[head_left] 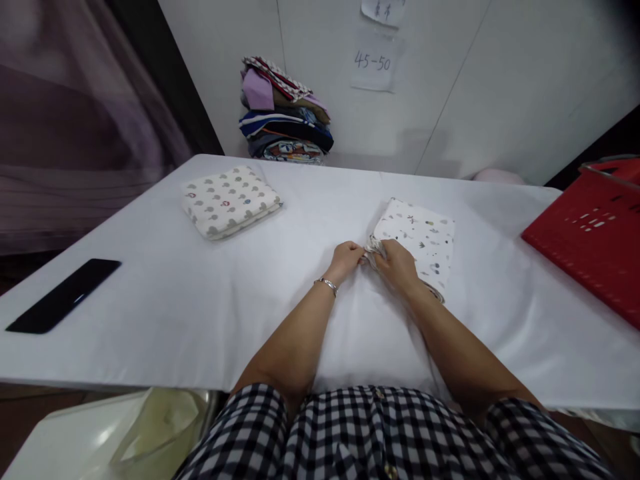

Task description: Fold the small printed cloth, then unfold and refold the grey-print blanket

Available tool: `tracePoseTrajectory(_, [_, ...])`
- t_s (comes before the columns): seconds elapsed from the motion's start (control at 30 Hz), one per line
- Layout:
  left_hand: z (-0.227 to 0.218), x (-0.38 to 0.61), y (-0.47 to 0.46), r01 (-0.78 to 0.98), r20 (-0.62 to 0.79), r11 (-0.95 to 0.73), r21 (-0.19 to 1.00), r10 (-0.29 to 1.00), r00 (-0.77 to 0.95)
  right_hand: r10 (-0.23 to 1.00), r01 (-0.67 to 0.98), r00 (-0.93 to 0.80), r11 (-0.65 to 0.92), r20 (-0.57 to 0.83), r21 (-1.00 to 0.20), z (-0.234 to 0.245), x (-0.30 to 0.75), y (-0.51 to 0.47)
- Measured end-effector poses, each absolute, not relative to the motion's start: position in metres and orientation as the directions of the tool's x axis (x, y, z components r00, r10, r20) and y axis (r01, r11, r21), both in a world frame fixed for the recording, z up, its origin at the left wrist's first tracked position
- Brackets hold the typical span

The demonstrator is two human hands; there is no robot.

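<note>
A folded white cloth with small dark prints (417,233) lies on the white-covered table in front of me. At its near left edge, the fabric is bunched up. My right hand (399,263) is closed round that bunched edge, thumb side facing the left hand. Fingertips of my left hand (347,261) pinch the tip of the same bunch, right beside the right hand; a bracelet circles that wrist. Exactly how the fingers grip the fabric is partly hidden. Farther left rests a second folded cloth with grey tree-like prints (231,200), touched by neither hand.
A black flat object (65,293) lies at the table's left. On the right stands a red plastic basket (595,227). Behind the far edge rises a stack of folded clothes (285,123) against the wall. A white surface with a yellowish bag (160,427) is below the near left edge.
</note>
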State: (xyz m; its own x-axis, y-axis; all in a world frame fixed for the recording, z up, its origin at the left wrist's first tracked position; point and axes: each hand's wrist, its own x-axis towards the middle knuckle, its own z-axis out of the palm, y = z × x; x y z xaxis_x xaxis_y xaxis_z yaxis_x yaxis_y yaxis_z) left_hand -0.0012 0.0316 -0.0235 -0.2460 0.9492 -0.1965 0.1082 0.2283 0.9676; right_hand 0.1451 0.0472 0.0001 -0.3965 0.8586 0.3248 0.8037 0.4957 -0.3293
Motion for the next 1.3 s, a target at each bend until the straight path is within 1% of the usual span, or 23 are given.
tracePoseTrajectory(0.07, [-0.021, 0.000, 0.032, 0.067, -0.195, 0.218, 0.974, 0.948, -0.251, 0.856, 0.814, -0.419, 0.502, 0.302, -0.294, 0.001, 0.142, 0.043])
tracePoseTrajectory(0.13, [-0.019, 0.001, 0.031, 0.064, -0.169, 0.192, 0.979, 0.951, -0.259, 0.854, 0.819, -0.431, 0.506, 0.290, -0.271, 0.000, 0.140, 0.040])
tracePoseTrajectory(0.2, [-0.016, 0.001, 0.030, 0.071, -0.126, 0.148, 0.986, 0.959, -0.253, 0.859, 0.825, -0.413, 0.493, 0.302, -0.277, -0.001, 0.141, 0.040])
tracePoseTrajectory(0.27, [-0.014, 0.002, 0.028, 0.085, -0.085, 0.107, 0.991, 0.970, -0.227, 0.873, 0.820, -0.364, 0.466, 0.326, -0.332, -0.001, 0.144, 0.043])
tracePoseTrajectory(0.33, [-0.013, 0.001, 0.028, 0.112, -0.065, 0.090, 0.990, 0.975, -0.210, 0.891, 0.788, -0.312, 0.436, 0.328, -0.435, -0.002, 0.149, 0.048])
tracePoseTrajectory(0.43, [-0.015, 0.001, 0.027, 0.188, -0.081, 0.134, 0.973, 0.961, -0.264, 0.920, 0.721, -0.258, 0.386, 0.295, -0.575, -0.001, 0.155, 0.054])
tracePoseTrajectory(0.5, [-0.017, 0.002, 0.027, 0.238, -0.114, 0.180, 0.954, 0.957, -0.268, 0.931, 0.694, -0.226, 0.359, 0.286, -0.623, 0.000, 0.157, 0.057])
tracePoseTrajectory(0.57, [-0.018, 0.005, 0.025, 0.321, -0.129, 0.196, 0.927, 0.967, -0.219, 0.937, 0.679, -0.208, 0.346, 0.281, -0.648, 0.000, 0.158, 0.058])
tracePoseTrajectory(0.63, [-0.018, 0.010, 0.023, 0.491, -0.072, 0.171, 0.854, 0.974, -0.214, 0.938, 0.668, -0.207, 0.343, 0.278, -0.660, 0.000, 0.158, 0.058])
tracePoseTrajectory(0.7, [-0.019, 0.015, 0.020, 0.689, 0.014, 0.161, 0.707, 0.970, -0.242, 0.933, 0.673, -0.216, 0.357, 0.289, -0.648, 0.000, 0.157, 0.057])
tracePoseTrajectory(0.77, [-0.019, 0.020, 0.018, 0.809, 0.052, 0.174, 0.561, 0.968, -0.245, 0.922, 0.697, -0.229, 0.379, 0.312, -0.608, 0.001, 0.157, 0.056])
tracePoseTrajectory(0.8, [-0.020, 0.022, 0.018, 0.839, 0.049, 0.173, 0.515, 0.972, -0.231, 0.916, 0.712, -0.237, 0.390, 0.322, -0.584, 0.002, 0.156, 0.055])
tracePoseTrajectory(0.87, [-0.021, 0.024, 0.018, 0.866, 0.040, 0.150, 0.477, 0.980, -0.192, 0.905, 0.736, -0.258, 0.410, 0.338, -0.538, 0.003, 0.155, 0.054])
tracePoseTrajectory(0.93, [-0.021, 0.021, 0.021, 0.862, 0.049, 0.115, 0.494, 0.986, -0.159, 0.894, 0.754, -0.281, 0.431, 0.351, -0.495, 0.004, 0.154, 0.053])
tracePoseTrajectory(0.97, [-0.021, 0.018, 0.023, 0.842, 0.053, 0.108, 0.528, 0.986, -0.160, 0.887, 0.763, -0.292, 0.442, 0.358, -0.472, 0.004, 0.154, 0.052])
tracePoseTrajectory(1.03, [-0.021, 0.010, 0.028, 0.733, 0.015, 0.142, 0.665, 0.979, -0.203, 0.877, 0.778, -0.307, 0.455, 0.370, -0.433, 0.005, 0.153, 0.052])
tracePoseTrajectory(1.07, [-0.021, 0.006, 0.031, 0.630, -0.033, 0.178, 0.756, 0.972, -0.235, 0.872, 0.784, -0.310, 0.460, 0.379, -0.418, 0.006, 0.153, 0.052])
tracePoseTrajectory(1.13, [-0.020, 0.000, 0.034, 0.333, -0.166, 0.251, 0.909, 0.950, -0.265, 0.865, 0.793, -0.319, 0.468, 0.388, -0.390, 0.009, 0.151, 0.050])
tracePoseTrajectory(1.17, [-0.020, -0.002, 0.035, 0.173, -0.221, 0.268, 0.948, 0.943, -0.251, 0.862, 0.798, -0.330, 0.472, 0.384, -0.376, 0.010, 0.150, 0.049])
tracePoseTrajectory(1.23, [-0.020, -0.001, 0.036, -0.080, -0.262, 0.251, 0.965, 0.940, -0.220, 0.859, 0.800, -0.364, 0.486, 0.359, -0.352, 0.011, 0.147, 0.047])
tracePoseTrajectory(1.3, [-0.021, 0.003, 0.036, -0.210, -0.247, 0.203, 0.956, 0.945, -0.214, 0.863, 0.800, -0.380, 0.487, 0.333, -0.351, 0.011, 0.143, 0.044])
